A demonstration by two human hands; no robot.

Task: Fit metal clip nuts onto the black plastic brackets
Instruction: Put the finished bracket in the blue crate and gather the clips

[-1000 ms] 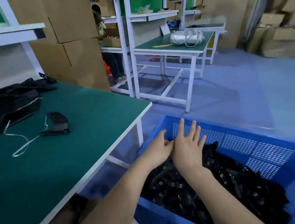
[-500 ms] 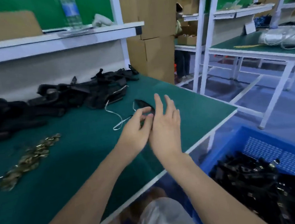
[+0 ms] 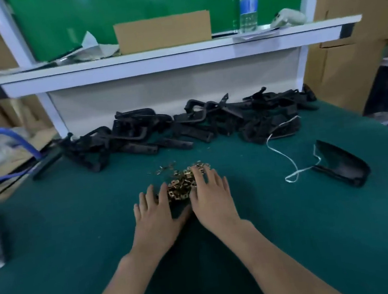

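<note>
While both palms face down on the green bench [image 3: 57, 271], the left hand [image 3: 156, 215] and right hand [image 3: 209, 197] spread straight fingers, gripping nothing; clip nuts [image 3: 180, 184] lie under their fingertips, black brackets [image 3: 185, 126] piled well beyond.

Dim overhead light, glare spots top; soft blur, edges bowed.
</note>
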